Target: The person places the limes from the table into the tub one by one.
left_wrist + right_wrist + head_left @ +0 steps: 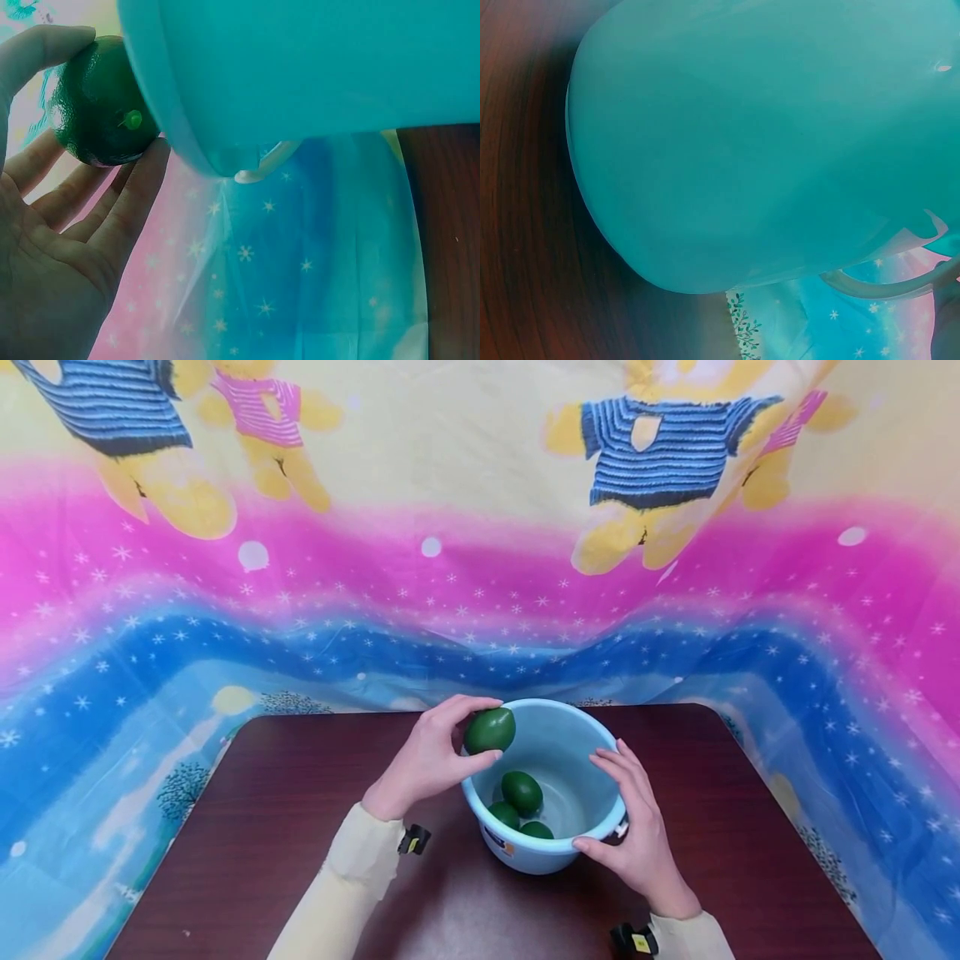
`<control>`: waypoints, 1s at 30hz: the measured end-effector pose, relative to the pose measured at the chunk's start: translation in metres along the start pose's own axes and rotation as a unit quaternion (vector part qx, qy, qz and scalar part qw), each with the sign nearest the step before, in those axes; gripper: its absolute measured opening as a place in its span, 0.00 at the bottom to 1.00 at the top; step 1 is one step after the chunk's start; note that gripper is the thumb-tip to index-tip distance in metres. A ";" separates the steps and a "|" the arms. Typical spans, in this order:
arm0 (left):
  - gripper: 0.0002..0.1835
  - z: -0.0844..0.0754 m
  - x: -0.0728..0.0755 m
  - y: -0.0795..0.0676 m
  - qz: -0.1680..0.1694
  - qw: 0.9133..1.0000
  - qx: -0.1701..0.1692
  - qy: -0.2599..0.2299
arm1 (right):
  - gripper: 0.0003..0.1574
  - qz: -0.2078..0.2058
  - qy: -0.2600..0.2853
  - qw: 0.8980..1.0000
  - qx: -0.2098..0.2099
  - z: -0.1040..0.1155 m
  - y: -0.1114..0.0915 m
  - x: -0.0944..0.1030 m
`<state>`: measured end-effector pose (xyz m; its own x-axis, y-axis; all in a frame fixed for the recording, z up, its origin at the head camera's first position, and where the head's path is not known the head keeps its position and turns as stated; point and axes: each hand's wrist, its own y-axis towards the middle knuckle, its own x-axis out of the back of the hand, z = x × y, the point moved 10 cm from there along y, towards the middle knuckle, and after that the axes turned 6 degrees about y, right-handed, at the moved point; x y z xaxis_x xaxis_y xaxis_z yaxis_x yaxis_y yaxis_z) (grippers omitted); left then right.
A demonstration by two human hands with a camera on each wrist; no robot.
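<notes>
A light blue bucket (573, 752) stands on the table. Above its left rim, my left hand (429, 758) holds a dark green avocado (491, 731) between thumb and fingers. A pale green stem nub shows on this avocado (105, 97) in the left wrist view, close beside the rim. Inside the bucket lie three more green fruits: one avocado (522, 792) on top and two lower, partly hidden. My right hand (641, 827) grips the bucket's right rim, fingers over the edge and thumb at the front. The bucket wall (742, 150) fills most of the right wrist view.
The dark red-brown table (300, 827) extends on both sides of the bucket. A printed cloth (450, 568) with bears and snowflakes hangs behind and around the table. The bucket's white handle (885, 289) shows low in the right wrist view.
</notes>
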<state>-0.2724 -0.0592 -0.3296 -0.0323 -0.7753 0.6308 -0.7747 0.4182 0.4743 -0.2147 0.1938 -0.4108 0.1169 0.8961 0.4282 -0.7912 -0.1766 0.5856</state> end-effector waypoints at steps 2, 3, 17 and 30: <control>0.34 -0.002 -0.004 0.002 0.006 1.000 -0.007 0.006 | 0.63 0.001 0.000 1.000 -0.002 0.000 0.000 0.000; 0.34 -0.003 -0.005 0.003 0.009 1.000 -0.010 0.006 | 0.63 0.001 0.000 1.000 -0.002 0.000 0.000 0.000; 0.34 -0.019 -0.016 0.024 0.029 0.999 -0.033 0.015 | 0.63 0.001 -0.004 1.000 0.001 0.000 0.001 -0.001; 0.34 -0.029 -0.033 0.039 0.067 0.997 -0.036 0.021 | 0.63 0.000 -0.001 1.000 0.003 0.001 0.001 -0.001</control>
<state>-0.2829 -0.0036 -0.3146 -0.1048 -0.6907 0.7155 -0.7172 0.5509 0.4268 -0.2149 0.1928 -0.4105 0.1176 0.8953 0.4296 -0.7875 -0.1795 0.5896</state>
